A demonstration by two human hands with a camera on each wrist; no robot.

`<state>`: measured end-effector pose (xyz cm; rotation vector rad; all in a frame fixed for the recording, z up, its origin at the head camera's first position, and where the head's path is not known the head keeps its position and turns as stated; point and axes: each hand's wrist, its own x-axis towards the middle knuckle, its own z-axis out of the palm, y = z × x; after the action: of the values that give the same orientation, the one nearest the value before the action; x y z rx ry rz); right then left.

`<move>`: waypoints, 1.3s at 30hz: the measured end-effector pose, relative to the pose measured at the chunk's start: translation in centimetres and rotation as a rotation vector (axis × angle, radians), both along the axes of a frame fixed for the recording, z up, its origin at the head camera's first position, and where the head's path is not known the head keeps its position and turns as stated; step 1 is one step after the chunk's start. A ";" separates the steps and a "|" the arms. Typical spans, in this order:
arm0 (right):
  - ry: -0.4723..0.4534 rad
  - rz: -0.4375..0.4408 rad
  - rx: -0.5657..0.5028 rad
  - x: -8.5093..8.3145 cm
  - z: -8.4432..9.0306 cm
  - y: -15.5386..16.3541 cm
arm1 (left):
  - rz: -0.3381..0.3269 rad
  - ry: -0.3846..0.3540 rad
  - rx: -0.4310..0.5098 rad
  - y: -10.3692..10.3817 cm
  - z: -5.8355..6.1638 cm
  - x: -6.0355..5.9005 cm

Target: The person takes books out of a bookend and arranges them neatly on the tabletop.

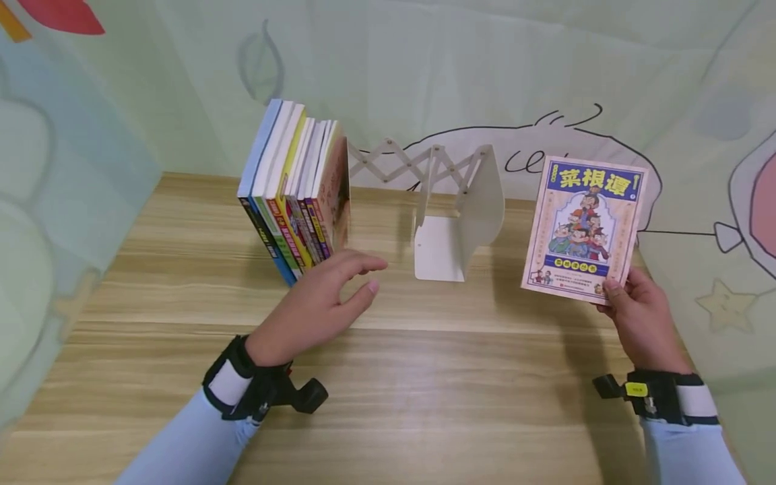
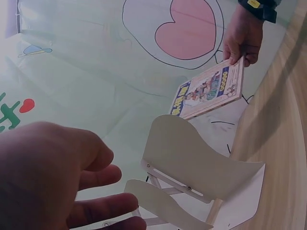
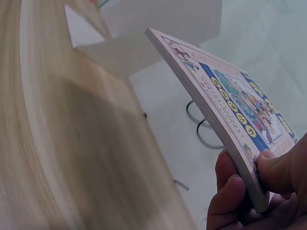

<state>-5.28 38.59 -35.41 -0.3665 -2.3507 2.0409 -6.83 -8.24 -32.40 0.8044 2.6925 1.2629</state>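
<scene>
My right hand [image 1: 645, 320] pinches a thin pink book [image 1: 585, 232] by its lower right corner, thumb on the cover and fingers behind. The cover has a blue title band and cartoon figures; in the right wrist view the book [image 3: 240, 100] is held tilted above the table. My left hand [image 1: 321, 296] holds nothing, fingers loosely extended, just in front of a row of upright books [image 1: 297, 182]. To the right of that row stands a white expandable bookend [image 1: 439, 249] with a zigzag lattice [image 1: 388, 162] along its back.
The wooden table [image 1: 424, 391] carries the books and bookend near its back edge. Behind it hangs a pale green printed curtain [image 1: 424, 60]. Each wrist wears a strapped camera [image 1: 309, 396].
</scene>
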 end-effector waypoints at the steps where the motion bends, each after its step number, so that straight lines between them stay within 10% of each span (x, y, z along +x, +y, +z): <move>1: -0.016 -0.002 0.006 -0.2 -0.3 0.3 | -0.004 0.000 -0.001 0.0 -0.1 0.0; 7: -0.093 -0.022 -0.032 -1.4 -2.1 1.5 | -0.002 0.006 -0.017 0.0 -0.3 0.1; 22: -0.323 0.040 0.372 -4.4 -4.1 2.5 | -0.009 -0.015 -0.052 -0.4 -0.3 0.4; 39: -0.392 0.101 0.529 -6.0 -4.7 3.2 | -0.007 -0.036 -0.072 -0.7 -1.0 0.4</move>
<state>-11.30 41.82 -40.11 -0.6847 -3.0632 1.3797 -6.45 -8.89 -33.35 0.7750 2.6873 1.1596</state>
